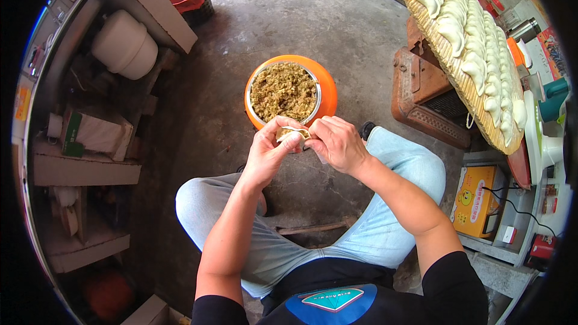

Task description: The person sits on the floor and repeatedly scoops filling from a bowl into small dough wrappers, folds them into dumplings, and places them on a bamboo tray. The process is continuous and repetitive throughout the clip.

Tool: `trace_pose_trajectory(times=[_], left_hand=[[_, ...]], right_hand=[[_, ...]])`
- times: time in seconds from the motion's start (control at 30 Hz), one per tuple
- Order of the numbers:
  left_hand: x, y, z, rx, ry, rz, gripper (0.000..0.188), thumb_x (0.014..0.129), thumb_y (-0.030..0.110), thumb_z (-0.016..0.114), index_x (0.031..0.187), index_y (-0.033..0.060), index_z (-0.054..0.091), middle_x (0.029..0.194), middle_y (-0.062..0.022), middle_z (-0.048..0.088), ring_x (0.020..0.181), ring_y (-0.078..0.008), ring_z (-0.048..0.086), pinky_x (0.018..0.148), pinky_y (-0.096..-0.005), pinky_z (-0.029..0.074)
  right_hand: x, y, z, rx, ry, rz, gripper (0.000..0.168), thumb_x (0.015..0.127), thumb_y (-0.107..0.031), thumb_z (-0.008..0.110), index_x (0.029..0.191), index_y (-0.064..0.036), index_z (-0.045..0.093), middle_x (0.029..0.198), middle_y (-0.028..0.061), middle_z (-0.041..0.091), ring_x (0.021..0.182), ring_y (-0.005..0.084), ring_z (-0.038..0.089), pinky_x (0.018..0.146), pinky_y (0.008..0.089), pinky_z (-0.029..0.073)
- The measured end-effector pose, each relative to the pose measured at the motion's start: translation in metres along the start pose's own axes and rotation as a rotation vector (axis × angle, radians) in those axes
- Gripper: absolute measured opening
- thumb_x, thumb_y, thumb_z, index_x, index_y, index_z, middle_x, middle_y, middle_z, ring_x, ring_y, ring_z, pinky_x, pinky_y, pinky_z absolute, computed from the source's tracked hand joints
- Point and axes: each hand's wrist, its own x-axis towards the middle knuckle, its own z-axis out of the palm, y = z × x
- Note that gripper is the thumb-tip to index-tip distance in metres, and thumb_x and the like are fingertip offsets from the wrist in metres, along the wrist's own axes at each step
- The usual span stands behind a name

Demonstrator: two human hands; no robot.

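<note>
A dumpling wrapper [287,136], folded partway around brown-green filling, is held above my lap. My left hand [265,155] cups it between thumb and fingers. At its right end my right hand [341,143] pinches the wrapper's edge. A pale, translucent bit shows under the right hand, and I cannot tell what it is. Just beyond my hands a metal bowl [319,95] full of chopped filling [283,90] rests on a round orange support [330,82]. Folded dumplings [474,65] lie in overlapping rows on a ribbed, straw-coloured tray [440,38] at the right.
A rusty metal box [422,90] stands below the tray. Further right are a yellow carton [474,201] and a black cable [519,207]. Shelves [86,169] with a white pot [126,45] line the left. A red-lined bin [192,2] stands at the far left.
</note>
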Motion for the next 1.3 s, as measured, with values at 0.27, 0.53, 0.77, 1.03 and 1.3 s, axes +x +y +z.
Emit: trace_pose_trajectory(times=[0.27,0.53,0.77,1.03,1.3], left_hand=[[0.001,-0.004,-0.001,0.006,-0.019,0.009,0.021,0.09,0.019,0.063,0.102,0.0034,0.056,0.095,-0.0035,0.062,0.08,-0.0083,0.057,0.073,-0.0252,0.048],[0.0,-0.005,-0.002,-0.03,-0.018,-0.036,0.02,0.09,0.019,0.062,0.102,0.0046,0.055,0.096,-0.0029,0.061,0.081,-0.008,0.056,0.073,-0.025,0.048],[-0.001,-0.004,-0.003,-0.136,-0.045,-0.097,0.023,0.091,0.018,0.06,0.108,0.0038,0.054,0.101,-0.0044,0.061,0.086,-0.0094,0.058,0.078,-0.0253,0.049],[0.0,0.008,-0.008,0.048,-0.099,0.001,0.02,0.094,0.013,0.056,0.11,0.0019,0.053,0.104,-0.0059,0.062,0.094,-0.0098,0.059,0.083,-0.0267,0.049],[-0.001,0.006,-0.003,0.16,-0.097,-0.027,0.021,0.092,0.01,0.058,0.11,0.0004,0.053,0.1,-0.0034,0.061,0.094,-0.0098,0.059,0.084,-0.0262,0.05]], right_hand=[[-0.001,-0.003,-0.001,0.037,0.061,0.054,0.029,0.083,-0.032,0.064,0.082,-0.007,0.048,0.071,0.0074,0.054,0.069,0.0268,0.058,0.062,0.0372,0.047],[0.004,-0.004,-0.003,-0.081,0.017,-0.049,0.022,0.084,-0.024,0.063,0.083,-0.007,0.049,0.072,0.008,0.054,0.068,0.0261,0.058,0.061,0.037,0.046],[0.002,-0.006,0.003,-0.038,0.066,-0.083,0.018,0.084,-0.019,0.061,0.081,-0.007,0.048,0.069,0.0082,0.054,0.064,0.0256,0.059,0.057,0.0364,0.046],[0.006,-0.008,-0.016,-0.079,-0.013,-0.025,0.025,0.082,-0.027,0.064,0.082,-0.007,0.049,0.069,0.0074,0.055,0.061,0.0248,0.059,0.058,0.0354,0.048],[0.006,-0.006,-0.008,-0.135,-0.014,-0.113,0.02,0.082,-0.019,0.062,0.076,-0.007,0.048,0.065,0.0063,0.051,0.06,0.0238,0.057,0.055,0.0356,0.046]])
